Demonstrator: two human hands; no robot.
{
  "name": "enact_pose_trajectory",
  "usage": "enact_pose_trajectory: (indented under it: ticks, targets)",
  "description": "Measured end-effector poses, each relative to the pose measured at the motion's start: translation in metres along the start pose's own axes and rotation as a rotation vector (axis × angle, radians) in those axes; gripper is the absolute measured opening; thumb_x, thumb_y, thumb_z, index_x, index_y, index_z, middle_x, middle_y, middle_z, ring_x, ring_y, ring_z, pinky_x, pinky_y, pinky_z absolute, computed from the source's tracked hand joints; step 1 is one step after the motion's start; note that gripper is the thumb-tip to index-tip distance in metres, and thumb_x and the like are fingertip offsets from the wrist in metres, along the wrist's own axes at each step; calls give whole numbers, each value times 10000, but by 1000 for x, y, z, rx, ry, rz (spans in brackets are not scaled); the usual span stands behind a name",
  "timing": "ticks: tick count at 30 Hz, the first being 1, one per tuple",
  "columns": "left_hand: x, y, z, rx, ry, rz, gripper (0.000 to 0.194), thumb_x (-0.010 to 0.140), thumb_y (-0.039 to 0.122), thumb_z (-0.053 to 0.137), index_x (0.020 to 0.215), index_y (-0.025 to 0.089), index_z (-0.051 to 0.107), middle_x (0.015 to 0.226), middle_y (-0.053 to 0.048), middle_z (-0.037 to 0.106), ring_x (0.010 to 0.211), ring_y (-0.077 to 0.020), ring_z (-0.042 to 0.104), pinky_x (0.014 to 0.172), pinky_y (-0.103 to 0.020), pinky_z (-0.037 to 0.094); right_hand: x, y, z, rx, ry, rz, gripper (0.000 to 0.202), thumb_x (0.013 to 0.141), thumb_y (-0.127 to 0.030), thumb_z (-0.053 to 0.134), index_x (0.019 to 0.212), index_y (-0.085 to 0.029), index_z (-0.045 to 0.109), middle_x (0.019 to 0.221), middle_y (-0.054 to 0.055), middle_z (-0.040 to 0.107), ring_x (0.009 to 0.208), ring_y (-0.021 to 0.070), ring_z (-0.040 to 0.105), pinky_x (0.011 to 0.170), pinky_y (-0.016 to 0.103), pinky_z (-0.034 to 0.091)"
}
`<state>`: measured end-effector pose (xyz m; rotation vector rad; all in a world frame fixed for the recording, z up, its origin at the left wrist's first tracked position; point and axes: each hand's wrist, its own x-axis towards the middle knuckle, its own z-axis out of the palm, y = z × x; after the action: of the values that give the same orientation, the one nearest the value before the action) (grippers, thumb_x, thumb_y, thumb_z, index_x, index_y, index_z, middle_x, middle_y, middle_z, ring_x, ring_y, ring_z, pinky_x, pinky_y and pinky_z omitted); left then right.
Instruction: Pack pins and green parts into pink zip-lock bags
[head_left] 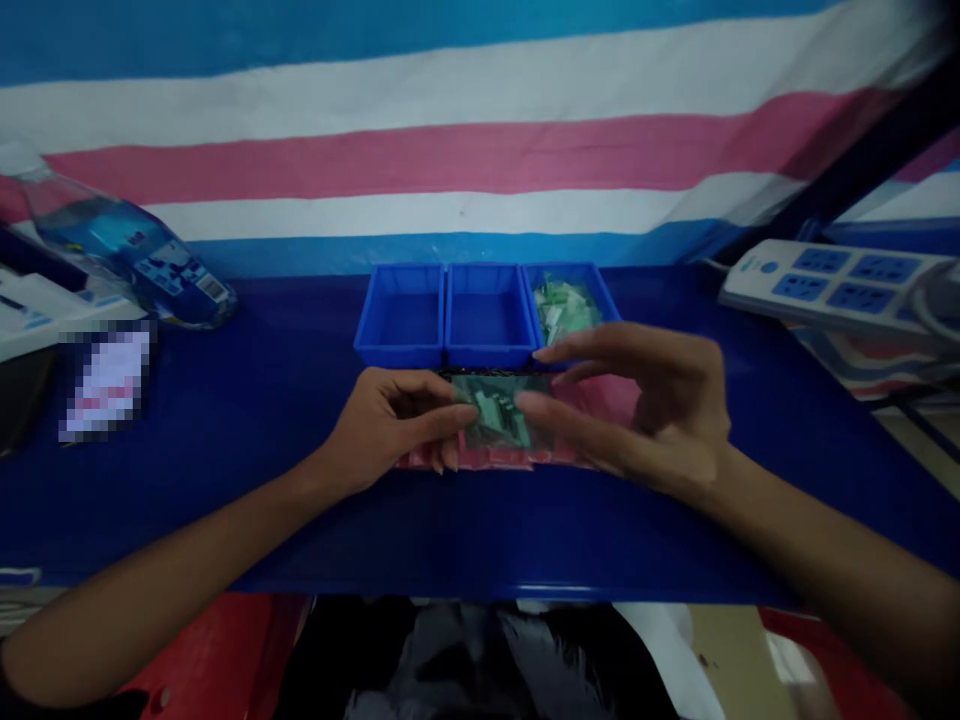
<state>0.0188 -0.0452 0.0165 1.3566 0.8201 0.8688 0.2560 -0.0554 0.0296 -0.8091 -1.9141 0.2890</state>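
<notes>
A small clear plastic bag (496, 418) with several green pieces inside is pinched at its left side by my left hand (397, 420). What exactly the pieces are, I cannot make out. My right hand (645, 410) is at the bag's right side, its thumb overlapping the bag and its index finger raised well away from the thumb. Under the bag and both hands lie pink plastic packets (600, 398), partly hidden. Just behind, the right-hand blue bin (607, 300) contains more bags with green contents.
Beside that bin stand a middle blue bin (491, 352) and a left blue bin (397, 356). A bottle (165, 265) leans at the back left, near a pixelated packet (109, 385). A white power strip (840, 285) sits at the right, by a dark slanted post (832, 150).
</notes>
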Motion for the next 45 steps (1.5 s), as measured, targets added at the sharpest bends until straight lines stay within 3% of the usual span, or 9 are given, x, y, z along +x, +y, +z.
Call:
enact_pose_trajectory:
  ticks: [6, 11, 14, 21, 27, 33, 38, 42, 45]
  targets:
    - [0, 0, -1, -130, -76, -84, 193, 891, 316, 677, 843, 130, 665, 591, -18, 685, 473, -124, 639, 464, -209, 543, 5, 16, -13, -332, -192, -628, 383, 857, -111, 690, 1227, -204, 655, 1153, 52, 740, 1176, 255, 648, 831, 351, 640]
    - [0, 13, -5, 119, -12, 46, 231, 946, 321, 588, 1002, 123, 695, 727, -31, 712, 555, -118, 662, 556, -227, 564, 15, 58, -31, -496, 103, -394, 458, 858, -86, 673, 1240, -339, 667, 1079, 17, 759, 926, 240, 708, 736, 398, 607]
    - [-4, 24, -11, 464, -49, 169, 206, 957, 293, 566, 999, 160, 717, 747, -19, 711, 654, -117, 674, 630, -224, 562, 28, 94, -47, -533, 106, -267, 333, 903, -133, 628, 1194, -276, 703, 1065, 65, 753, 886, 228, 711, 759, 395, 591]
    - [-40, 18, -52, 1084, -81, 457, 277, 954, 195, 540, 1184, 272, 672, 1292, -50, 635, 1249, -195, 566, 1036, -374, 522, 60, 142, -61, -392, -416, -230, 315, 923, -179, 543, 1182, -221, 716, 1269, 86, 685, 1161, 270, 658, 958, 435, 570]
    - [-64, -6, -84, 1311, -79, 362, 414, 956, 259, 543, 1367, 313, 542, 1468, -42, 505, 1349, -235, 494, 1061, -441, 523, 67, 147, -60, -334, -678, -188, 389, 949, -239, 492, 1308, -182, 629, 1329, 72, 645, 1392, 292, 440, 1138, 560, 388]
    - [-45, -5, -75, 1312, -20, 543, 287, 946, 161, 531, 1203, 209, 648, 1408, -78, 564, 1331, -233, 510, 1097, -427, 494, 60, 126, -49, -452, -509, -142, 348, 996, -333, 474, 1231, -188, 685, 1289, 91, 672, 1259, 276, 587, 1068, 498, 477]
    - [-30, -6, -66, 1497, -68, 595, 348, 969, 167, 481, 1299, 185, 589, 1320, -83, 637, 1230, -215, 602, 1059, -389, 518, 50, 100, -40, -544, -653, -102, 385, 1004, -320, 430, 1243, -146, 676, 1425, 126, 552, 1300, 297, 549, 1085, 481, 469]
    - [-28, -8, -65, 1608, -100, 666, 385, 958, 100, 432, 1290, 185, 607, 1273, -93, 665, 1139, -242, 661, 962, -393, 573, 44, 93, -42, -520, -583, -49, 505, 928, -194, 494, 1433, -178, 500, 1434, 101, 548, 1245, 276, 600, 1026, 468, 526]
    - [-28, -7, -66, 1596, -48, 740, 354, 953, 95, 445, 1240, 184, 633, 1190, -82, 708, 1059, -241, 698, 912, -390, 590, 43, 98, -43, -509, -613, -58, 420, 922, -157, 481, 1318, -176, 621, 1421, 94, 557, 1307, 280, 541, 1077, 482, 483]
